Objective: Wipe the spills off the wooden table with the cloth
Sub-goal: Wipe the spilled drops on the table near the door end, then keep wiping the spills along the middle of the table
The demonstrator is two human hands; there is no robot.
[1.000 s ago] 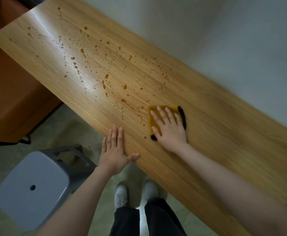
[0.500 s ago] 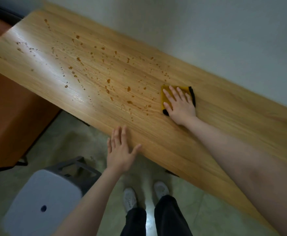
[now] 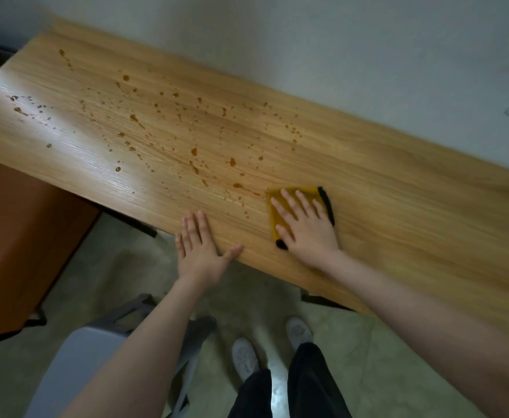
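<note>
Yellow cloth (image 3: 303, 196) under flat right hand (image 3: 306, 227); left hand (image 3: 200, 251) flat, empty, on table (image 3: 398, 206) edge.

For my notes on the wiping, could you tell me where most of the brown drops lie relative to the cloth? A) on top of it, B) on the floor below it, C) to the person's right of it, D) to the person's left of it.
D: the drops spread across the table leftward from the cloth under the right hand; the wood on its right shows none.

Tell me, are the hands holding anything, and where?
Nothing is gripped. The right hand presses flat on the middle of the cloth; the left hand rests flat on the table edge.
</note>
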